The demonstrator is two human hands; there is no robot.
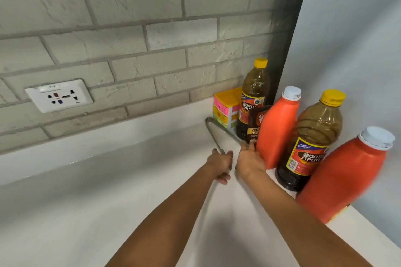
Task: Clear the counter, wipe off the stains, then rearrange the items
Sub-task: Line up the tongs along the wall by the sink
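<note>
We found the metal tongs [213, 131] lying on the white counter [108, 191] near the back corner, their looped end toward the brick wall [130, 28] and their arms running out to the hands. The left hand [220, 165] curled its fingers around one arm of the tongs; the right hand [249, 162] rested against the other arm beside the brown coffee pouch [257, 123], though its fingertips were hidden and we could not tell whether it gripped anything. Behind the pouch stood a vinegar bottle [252, 102] with a yellow cap and a small stack of coloured drawers [225, 106]. Along the right wall stood an orange bottle [277, 130], a second vinegar bottle [312, 143] and another orange bottle [342, 178]. A white socket plate [59, 96] sat on the bricks.
</note>
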